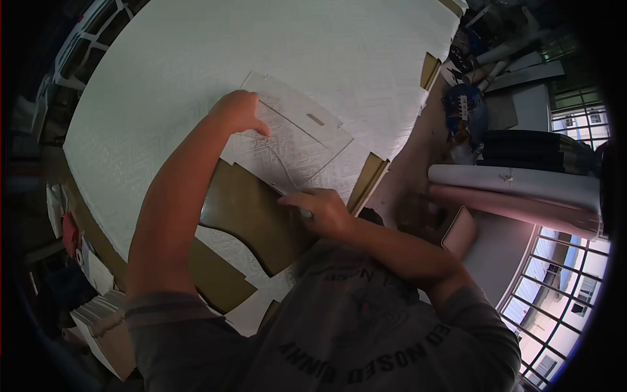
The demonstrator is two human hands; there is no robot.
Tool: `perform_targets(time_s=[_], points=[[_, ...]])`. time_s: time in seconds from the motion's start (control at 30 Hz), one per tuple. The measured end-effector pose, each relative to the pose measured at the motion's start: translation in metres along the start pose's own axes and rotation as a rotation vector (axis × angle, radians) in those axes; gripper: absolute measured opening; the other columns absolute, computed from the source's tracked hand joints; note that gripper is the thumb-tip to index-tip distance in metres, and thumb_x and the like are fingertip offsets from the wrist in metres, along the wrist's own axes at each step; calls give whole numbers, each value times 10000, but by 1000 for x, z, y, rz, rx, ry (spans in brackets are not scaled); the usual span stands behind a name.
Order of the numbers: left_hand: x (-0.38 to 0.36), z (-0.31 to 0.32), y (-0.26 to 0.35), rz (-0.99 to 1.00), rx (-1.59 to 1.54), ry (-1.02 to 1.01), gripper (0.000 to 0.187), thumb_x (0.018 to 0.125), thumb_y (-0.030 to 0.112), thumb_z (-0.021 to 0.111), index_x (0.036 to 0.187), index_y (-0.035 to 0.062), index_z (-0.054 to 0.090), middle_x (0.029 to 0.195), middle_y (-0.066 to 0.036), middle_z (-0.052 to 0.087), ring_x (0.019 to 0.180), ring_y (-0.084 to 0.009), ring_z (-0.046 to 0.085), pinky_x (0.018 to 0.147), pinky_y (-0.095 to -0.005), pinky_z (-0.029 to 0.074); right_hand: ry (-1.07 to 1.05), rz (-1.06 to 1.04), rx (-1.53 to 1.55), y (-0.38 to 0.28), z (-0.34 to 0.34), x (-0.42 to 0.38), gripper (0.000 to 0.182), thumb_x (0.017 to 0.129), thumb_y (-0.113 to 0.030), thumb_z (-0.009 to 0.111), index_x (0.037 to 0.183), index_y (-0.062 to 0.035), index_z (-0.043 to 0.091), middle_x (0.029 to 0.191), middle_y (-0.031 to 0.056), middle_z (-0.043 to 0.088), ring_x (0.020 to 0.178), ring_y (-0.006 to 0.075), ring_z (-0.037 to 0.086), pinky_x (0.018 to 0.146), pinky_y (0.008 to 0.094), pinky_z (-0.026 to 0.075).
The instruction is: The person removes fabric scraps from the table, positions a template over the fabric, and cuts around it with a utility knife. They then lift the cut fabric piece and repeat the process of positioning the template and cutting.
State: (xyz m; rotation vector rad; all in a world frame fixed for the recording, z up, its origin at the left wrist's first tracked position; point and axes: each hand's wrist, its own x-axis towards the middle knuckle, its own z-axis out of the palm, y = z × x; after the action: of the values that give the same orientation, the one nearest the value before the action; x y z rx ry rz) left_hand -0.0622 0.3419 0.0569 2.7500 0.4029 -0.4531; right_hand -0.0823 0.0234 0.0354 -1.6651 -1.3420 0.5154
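Note:
A clear plastic template (316,134) with a small slot lies on a white embossed sheet (339,59). My left hand (241,112) rests at the template's left edge, fingers partly hidden and thumb apart from them. Closer to my body, my right hand (324,212) is closed around a slim, pen-like tool (305,212), mostly covered by the fingers. The tool's tip is too small to make out. Beneath that hand lies an olive-brown cut piece (255,209) with a curved edge, its upper edge close to the template's lower side.
More olive-brown pieces lie at the near left (219,274) and along the right edge (369,179). White and pink rolls (516,183) stand to the right, beside a barred window (562,281). Stacked boards (104,333) sit at lower left.

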Motion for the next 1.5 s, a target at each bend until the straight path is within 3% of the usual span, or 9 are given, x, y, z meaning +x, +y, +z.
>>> perform_targets(time_s=[0.2, 0.4, 0.6, 0.7, 0.77, 0.87, 1.03, 1.2, 1.5], points=[[-66, 79, 35, -71, -156, 527, 706, 769, 343, 916, 1312, 51, 573, 1358, -221, 563, 1283, -438, 506, 1054, -512, 468, 402, 181, -124, 15, -66, -73, 189, 854, 4, 750, 1005, -107, 768, 949, 148, 700, 855, 339, 729, 695, 413, 578], [-89, 150, 125, -206, -139, 742, 871, 872, 473, 791, 1544, 43, 442, 1591, -404, 291, 1506, -570, 239, 1216, -652, 235, 379, 197, -202, 38, -94, -82, 340, 875, 32, 708, 1176, -125, 693, 951, 148, 648, 953, 364, 710, 732, 440, 576], [-66, 140, 149, -308, -124, 632, 871, 891, 568, 732, 1533, 36, 480, 1597, -414, 282, 1515, -570, 231, 1232, -650, 189, 152, 80, -43, 93, -138, -19, 385, 817, 21, 736, 1162, -121, 640, 1203, 177, 659, 956, 370, 723, 733, 449, 589], [-28, 126, 182, -267, -118, 612, 874, 895, 591, 712, 1534, 37, 486, 1609, -375, 310, 1512, -566, 244, 1230, -656, 191, 31, 27, -319, 145, -177, 26, 457, 800, -39, 774, 1217, -121, 605, 1369, 185, 614, 1134, 396, 682, 887, 458, 586], [9, 122, 210, -286, -102, 636, 855, 889, 565, 734, 1518, 36, 501, 1604, -350, 338, 1510, -552, 262, 1229, -651, 201, 48, -227, -459, 175, -207, 54, 382, 877, -110, 787, 1207, -106, 595, 1477, 154, 592, 1357, 420, 550, 1125, 502, 473], [49, 117, 235, -324, -184, 737, 794, 875, 486, 782, 1473, 26, 536, 1563, -310, 415, 1484, -522, 328, 1219, -625, 249, -62, -217, -543, 215, -258, 78, 465, 858, -182, 796, 1255, -112, 564, 1494, 129, 575, 1436, 432, 448, 1235, 533, 325], [37, 122, 238, -637, -312, 881, 690, 853, 341, 832, 1387, -10, 572, 1422, -280, 540, 1378, -473, 461, 1161, -551, 376, -209, -267, -361, 251, -310, 102, 455, 876, -224, 795, 1235, -106, 542, 1526, 139, 552, 1401, 404, 483, 1241, 547, 313], [-8, 124, 220, -1199, -172, 695, 682, 872, 366, 818, 1351, -55, 573, 1350, -295, 573, 1277, -459, 531, 1091, -506, 453, -177, -359, -244, 258, -314, 102, 430, 849, -46, 747, 1217, -90, 530, 1496, 198, 565, 1368, 440, 490, 1200, 537, 366], [11, 91, 206, -1534, -193, 570, 693, 849, 487, 819, 1199, -75, 615, 1126, -303, 693, 1091, -445, 674, 951, -513, 547, -161, -291, -87, 257, -318, 105, 443, 830, 13, 735, 1223, -59, 545, 1448, 250, 591, 1251, 473, 539, 1044, 514, 476]])
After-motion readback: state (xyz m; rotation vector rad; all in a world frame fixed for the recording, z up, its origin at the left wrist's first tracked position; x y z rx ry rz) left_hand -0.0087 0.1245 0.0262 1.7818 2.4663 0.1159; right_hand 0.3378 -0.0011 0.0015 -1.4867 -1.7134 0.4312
